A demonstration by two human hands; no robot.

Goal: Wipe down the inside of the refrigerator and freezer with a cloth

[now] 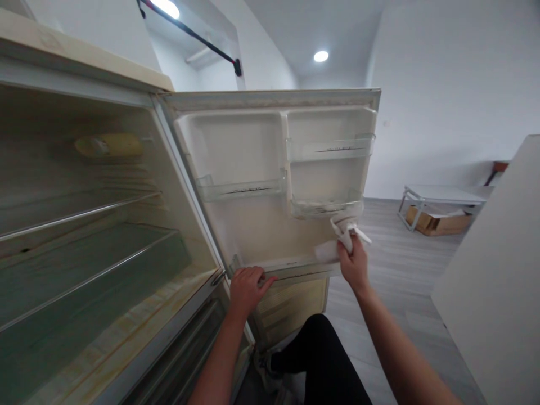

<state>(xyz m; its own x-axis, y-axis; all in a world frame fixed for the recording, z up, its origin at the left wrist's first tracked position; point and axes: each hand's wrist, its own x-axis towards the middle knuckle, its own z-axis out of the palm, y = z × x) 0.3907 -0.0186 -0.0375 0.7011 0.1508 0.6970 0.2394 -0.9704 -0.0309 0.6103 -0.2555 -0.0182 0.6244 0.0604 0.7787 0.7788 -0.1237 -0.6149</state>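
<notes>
The fridge door (240, 236) stands wide open, its inner side facing me. My right hand (355, 263) is closed on a crumpled white cloth (346, 229), near the door's free edge just below the right-hand shelf (324, 207). Part of the cloth hangs down toward the bottom door shelf (295, 272). At that bottom shelf's hinge-side end, my left hand (248, 288) has its fingers hooked over the rim, thumb stretched along the front. Clear plastic shelves, such as the upper left one (240, 190), line the door.
Left is the fridge interior with glass shelves (84, 214), yellowish stains and a yellow lamp cover (109, 145). A lower door (291, 306) stands open beneath. My bent knee (324, 343) is close below. A white panel (498, 264) and a low table (442, 194) over a cardboard box (439, 222) are right.
</notes>
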